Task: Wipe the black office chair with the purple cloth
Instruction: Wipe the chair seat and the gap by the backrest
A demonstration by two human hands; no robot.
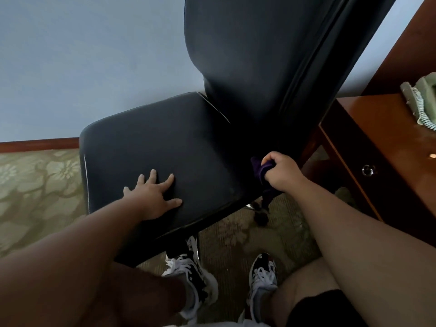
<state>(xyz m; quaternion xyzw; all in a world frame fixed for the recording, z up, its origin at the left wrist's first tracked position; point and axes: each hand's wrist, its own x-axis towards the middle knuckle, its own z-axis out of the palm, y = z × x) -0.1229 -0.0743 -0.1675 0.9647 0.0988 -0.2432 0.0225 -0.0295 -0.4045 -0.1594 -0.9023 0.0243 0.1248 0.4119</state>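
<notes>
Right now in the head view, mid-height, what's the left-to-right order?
Patterned carpet → left hand flat on the black office chair's seat → purple cloth → right hand gripping it → wooden desk.

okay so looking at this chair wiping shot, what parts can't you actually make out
Head view only:
- Top of the black office chair backrest: cut off by the upper edge.
- Chair base: mostly hidden under the seat.
- Most of the purple cloth: bunched inside the right hand.
- Seat beneath the left hand: covered by the flat palm.
- Phone on the wooden desk: cut off at the right edge.
</notes>
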